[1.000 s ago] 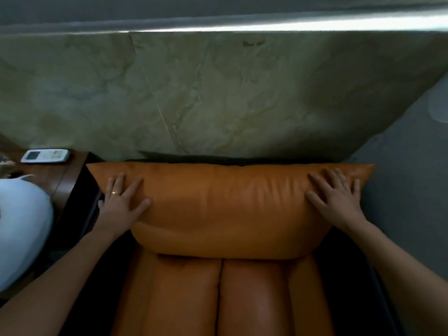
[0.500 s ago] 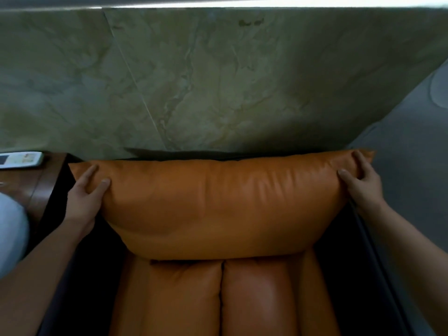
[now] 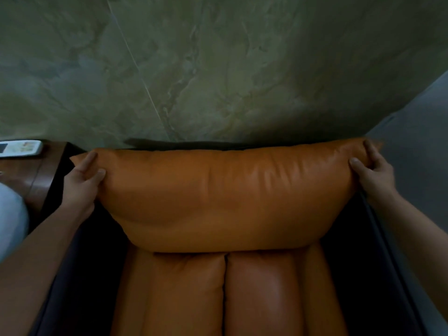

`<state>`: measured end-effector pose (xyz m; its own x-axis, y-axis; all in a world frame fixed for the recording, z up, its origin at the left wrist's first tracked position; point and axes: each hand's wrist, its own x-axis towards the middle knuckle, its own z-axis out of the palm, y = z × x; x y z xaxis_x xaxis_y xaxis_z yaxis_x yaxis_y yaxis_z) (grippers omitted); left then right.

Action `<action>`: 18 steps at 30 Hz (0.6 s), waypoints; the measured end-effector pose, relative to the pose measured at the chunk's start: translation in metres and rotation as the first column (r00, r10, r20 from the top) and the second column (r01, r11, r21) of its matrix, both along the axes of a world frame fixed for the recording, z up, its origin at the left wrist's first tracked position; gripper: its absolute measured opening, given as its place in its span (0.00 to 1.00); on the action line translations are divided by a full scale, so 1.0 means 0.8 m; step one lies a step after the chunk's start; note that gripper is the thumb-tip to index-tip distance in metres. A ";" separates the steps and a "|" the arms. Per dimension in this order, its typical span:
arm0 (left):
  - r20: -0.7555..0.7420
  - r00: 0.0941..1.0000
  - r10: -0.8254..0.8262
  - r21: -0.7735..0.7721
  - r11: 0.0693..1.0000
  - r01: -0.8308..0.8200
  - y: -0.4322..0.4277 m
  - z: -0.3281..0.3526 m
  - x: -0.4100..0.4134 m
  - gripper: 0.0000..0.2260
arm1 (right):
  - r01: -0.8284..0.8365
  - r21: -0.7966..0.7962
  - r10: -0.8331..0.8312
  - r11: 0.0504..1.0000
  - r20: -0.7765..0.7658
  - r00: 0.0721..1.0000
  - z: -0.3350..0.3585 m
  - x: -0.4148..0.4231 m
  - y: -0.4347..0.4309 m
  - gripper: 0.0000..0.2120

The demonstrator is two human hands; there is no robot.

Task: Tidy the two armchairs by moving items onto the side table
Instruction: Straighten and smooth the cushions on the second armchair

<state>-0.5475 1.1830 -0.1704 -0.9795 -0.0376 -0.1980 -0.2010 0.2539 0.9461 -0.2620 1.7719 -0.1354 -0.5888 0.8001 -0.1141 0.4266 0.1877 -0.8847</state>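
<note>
Right now each hand's grip is pinching an end of the orange cushion (image 3: pixel 225 195): the left hand (image 3: pixel 81 183) on its left corner, the right hand (image 3: pixel 372 173) on the far right corner. It stands at the back of the armchair seat (image 3: pixel 225 292), against the marble wall (image 3: pixel 218 69). Squaring it calls for an even pull at both ends. On the counter (image 3: pixel 29 170), left, lies a remote (image 3: pixel 20 147), cut off by the frame. A pale blurred shape (image 3: pixel 11 221) nearer by I cannot identify.

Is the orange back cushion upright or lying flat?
Upright: the cushion stands on the seat against the wall, each hand gripping an end.
</note>
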 end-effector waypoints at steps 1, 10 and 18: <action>0.004 1.000 -0.001 -0.061 0.998 0.001 0.008 0.002 -0.005 0.24 | -0.027 0.024 0.026 0.999 0.049 0.998 0.003 -0.009 -0.001 0.31; -0.231 0.936 -0.265 -0.755 0.656 0.000 0.112 0.062 0.133 0.29 | -0.237 0.513 0.038 0.825 0.369 0.929 0.027 -0.043 -0.160 0.26; 0.021 0.765 -0.644 -0.904 0.315 0.290 0.244 0.000 0.147 0.23 | -0.767 0.461 0.478 0.446 0.602 0.640 -0.030 -0.126 -0.285 0.28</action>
<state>-0.4303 1.3780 -0.1701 -0.8740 0.4806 -0.0712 0.4641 0.8693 0.1703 -0.3630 1.5443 -0.1592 -0.9849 0.1620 -0.0602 0.1717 0.9572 -0.2329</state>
